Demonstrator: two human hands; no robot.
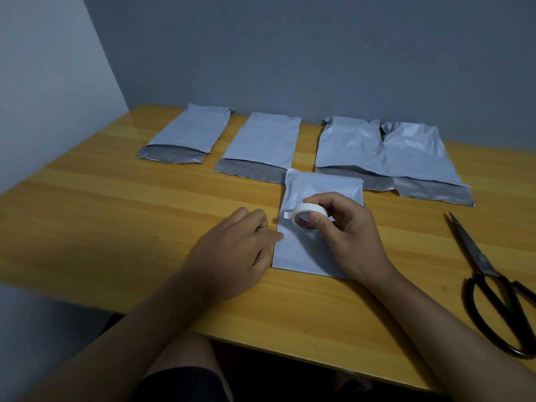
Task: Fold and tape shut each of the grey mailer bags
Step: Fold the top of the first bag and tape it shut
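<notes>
A grey mailer bag [301,250] lies folded in front of me on the wooden table [116,227]. My right hand [351,233] grips a roll of white tape [307,217] above the bag, with a short loose end sticking out to the left. My left hand [240,250] rests at the bag's left edge with its fingers loosely curled, a fingertip touching the bag. Several more grey mailer bags lie in a row behind with their dark flaps open: one at the far left [188,134], one beside it [266,143], and two overlapping at the right [351,146] [417,158].
Large black-handled scissors [493,285] lie shut on the table at the right, points away from me. The table stands in a corner, with a grey wall behind and a pale wall at the left. My knee shows under the near edge.
</notes>
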